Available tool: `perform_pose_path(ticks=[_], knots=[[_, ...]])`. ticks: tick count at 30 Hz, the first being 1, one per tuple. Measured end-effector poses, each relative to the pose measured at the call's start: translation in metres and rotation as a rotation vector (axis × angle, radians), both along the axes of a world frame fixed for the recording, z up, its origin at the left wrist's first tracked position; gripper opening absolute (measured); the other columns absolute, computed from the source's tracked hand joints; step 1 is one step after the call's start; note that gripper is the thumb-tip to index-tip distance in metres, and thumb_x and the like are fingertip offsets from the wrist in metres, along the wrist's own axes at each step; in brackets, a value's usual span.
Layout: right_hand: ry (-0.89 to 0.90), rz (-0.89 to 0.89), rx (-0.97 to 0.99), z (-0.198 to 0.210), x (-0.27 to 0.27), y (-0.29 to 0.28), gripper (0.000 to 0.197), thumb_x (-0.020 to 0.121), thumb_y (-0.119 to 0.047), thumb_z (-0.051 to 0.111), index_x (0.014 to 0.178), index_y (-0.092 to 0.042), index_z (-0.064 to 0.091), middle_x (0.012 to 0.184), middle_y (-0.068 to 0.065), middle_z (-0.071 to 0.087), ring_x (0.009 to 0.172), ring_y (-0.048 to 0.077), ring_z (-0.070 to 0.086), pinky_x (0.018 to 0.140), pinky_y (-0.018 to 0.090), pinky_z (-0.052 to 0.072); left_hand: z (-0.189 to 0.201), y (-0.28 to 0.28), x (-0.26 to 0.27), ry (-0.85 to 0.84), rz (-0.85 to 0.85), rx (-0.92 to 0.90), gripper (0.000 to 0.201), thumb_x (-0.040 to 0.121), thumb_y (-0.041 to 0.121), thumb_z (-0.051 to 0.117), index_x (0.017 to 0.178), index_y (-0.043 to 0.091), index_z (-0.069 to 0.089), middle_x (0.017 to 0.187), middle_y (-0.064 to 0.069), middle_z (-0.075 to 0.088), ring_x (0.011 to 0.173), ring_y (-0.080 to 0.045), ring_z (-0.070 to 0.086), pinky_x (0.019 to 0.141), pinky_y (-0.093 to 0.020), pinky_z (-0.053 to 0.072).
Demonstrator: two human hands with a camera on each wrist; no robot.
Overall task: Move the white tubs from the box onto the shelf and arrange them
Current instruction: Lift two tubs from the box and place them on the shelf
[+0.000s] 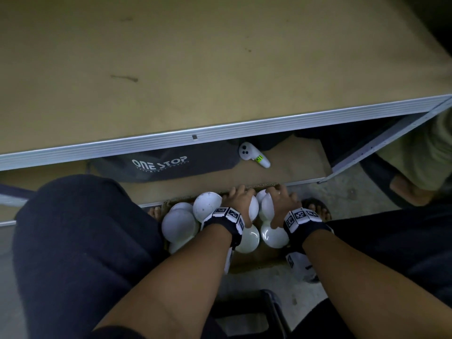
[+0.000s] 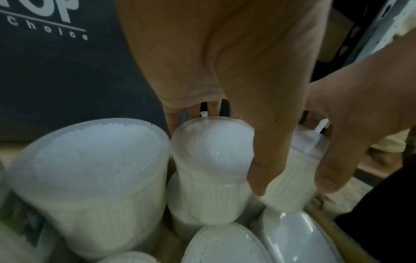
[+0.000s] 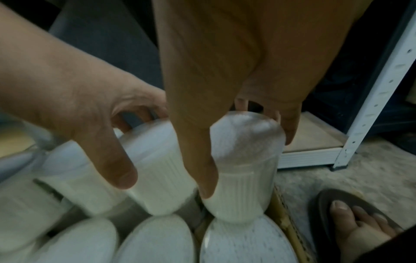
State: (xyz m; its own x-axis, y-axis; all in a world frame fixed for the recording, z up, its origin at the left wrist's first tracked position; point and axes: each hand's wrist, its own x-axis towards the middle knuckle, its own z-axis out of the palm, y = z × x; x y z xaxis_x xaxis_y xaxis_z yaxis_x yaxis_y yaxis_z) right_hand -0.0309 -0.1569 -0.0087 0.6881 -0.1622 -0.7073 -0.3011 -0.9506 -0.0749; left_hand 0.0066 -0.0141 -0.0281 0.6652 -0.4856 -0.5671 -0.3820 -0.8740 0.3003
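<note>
Several white ribbed tubs with clear lids lie packed in a cardboard box [image 1: 256, 264] on the floor between my knees. My left hand [image 1: 241, 201] reaches into the box and grips one upright tub [image 2: 211, 160], fingers behind it and thumb in front. Close beside it, my right hand [image 1: 281, 200] grips the neighbouring tub [image 3: 245, 160] the same way. Both tubs still sit among the others in the box. The shelf's brown top board [image 1: 171, 69] with its metal front edge [image 1: 220, 128] spreads above and beyond the box.
On the lower shelf board [image 1: 298, 162] lie a dark bag [image 1: 166, 165] printed ONE STOP and a white controller [image 1: 254, 157]. A white shelf upright [image 3: 371, 106] stands to the right. My sandalled foot [image 3: 351, 220] is beside the box; another person's foot [image 1: 411, 192] is at far right.
</note>
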Motion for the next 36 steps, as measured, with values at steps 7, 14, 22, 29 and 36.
perform_pose_path(ticks=[7,14,22,29,36], knots=[[-0.071,0.008,-0.039,0.038,0.002,0.004,0.093,0.05,-0.022,0.086,0.125,-0.03,0.031,0.131,0.003,0.03,0.122,0.038,0.035,0.092,0.048,0.048,0.051,0.004,0.001,-0.038,0.024,-0.062,0.079,0.059,0.025,0.081,0.125,0.02,0.039,0.128,-0.001,0.036,0.123,-0.027,0.037,0.087,-0.04,0.041],[-0.164,0.067,-0.054,0.077,0.007,0.0,0.096,0.039,-0.039,0.08,0.122,-0.035,0.032,0.122,-0.002,0.037,0.118,0.034,0.039,0.082,0.046,0.049,0.114,0.009,0.003,-0.021,0.008,-0.066,0.097,0.059,0.036,0.083,0.14,0.023,0.031,0.136,-0.006,0.033,0.131,-0.033,0.027,0.095,-0.045,0.046],[-0.296,0.073,-0.029,0.153,-0.003,-0.005,0.098,0.037,-0.046,0.079,0.124,-0.037,0.035,0.129,-0.004,0.037,0.119,0.032,0.037,0.082,0.047,0.049,0.2,0.014,-0.004,-0.161,-0.073,-0.099,0.093,0.061,0.04,0.08,0.14,0.023,0.035,0.125,-0.004,0.039,0.119,-0.029,0.035,0.089,-0.046,0.05],[-0.486,0.005,0.015,0.253,-0.031,-0.003,0.102,0.057,-0.031,0.085,0.142,-0.036,0.027,0.138,-0.001,0.033,0.127,0.035,0.032,0.091,0.047,0.048,0.272,0.02,-0.01,-0.299,-0.07,-0.187,0.094,0.058,0.042,0.08,0.14,0.024,0.037,0.132,-0.004,0.042,0.124,-0.029,0.037,0.095,-0.045,0.047],[-0.66,0.02,0.061,0.305,-0.028,-0.004,0.098,0.059,-0.034,0.083,0.142,-0.035,0.03,0.138,0.0,0.036,0.126,0.035,0.038,0.097,0.045,0.044,0.323,0.03,-0.004,-0.449,-0.026,-0.298,0.091,0.059,0.044,0.077,0.14,0.026,0.039,0.137,-0.001,0.044,0.126,-0.027,0.04,0.1,-0.043,0.044]])
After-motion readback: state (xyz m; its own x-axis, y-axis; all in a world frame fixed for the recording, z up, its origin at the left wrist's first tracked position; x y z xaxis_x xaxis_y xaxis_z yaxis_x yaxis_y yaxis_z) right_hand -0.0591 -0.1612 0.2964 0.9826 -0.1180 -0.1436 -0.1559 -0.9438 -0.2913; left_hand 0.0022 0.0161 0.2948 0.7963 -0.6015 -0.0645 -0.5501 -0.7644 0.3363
